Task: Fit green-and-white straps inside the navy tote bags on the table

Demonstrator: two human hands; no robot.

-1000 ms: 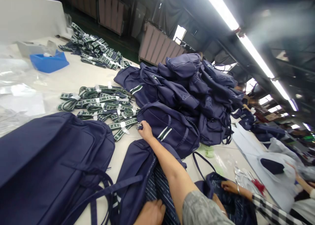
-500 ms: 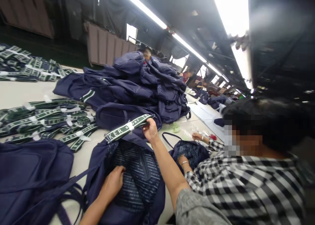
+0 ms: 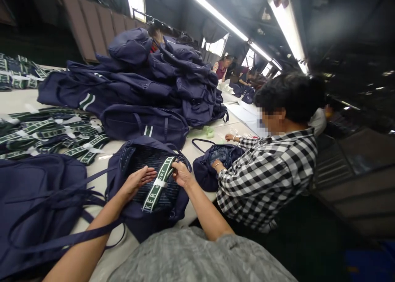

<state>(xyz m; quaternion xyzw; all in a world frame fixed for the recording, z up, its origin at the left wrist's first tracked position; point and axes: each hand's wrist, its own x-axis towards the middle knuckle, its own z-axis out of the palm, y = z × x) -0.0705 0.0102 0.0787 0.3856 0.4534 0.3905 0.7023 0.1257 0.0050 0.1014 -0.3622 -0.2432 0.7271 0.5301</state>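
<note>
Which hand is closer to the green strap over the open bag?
Right. The right hand holds the green strap by its upper end; the left hand is beside it, fingers pointing toward it.

"How does your left grip (image 3: 138, 182) look?"

"Unclenched: you have the fingers stretched out, close together, pointing toward your right grip (image 3: 181, 174)."

"And that right one?"

"Pinched tight, your fingers bent in against the thumb."

"Your arms?"

"Both bare below the sleeves. Your left forearm (image 3: 88, 245) runs up and inward, your right forearm (image 3: 205, 208) slants in to meet it, and your two grips sit near each other without touching."
</note>
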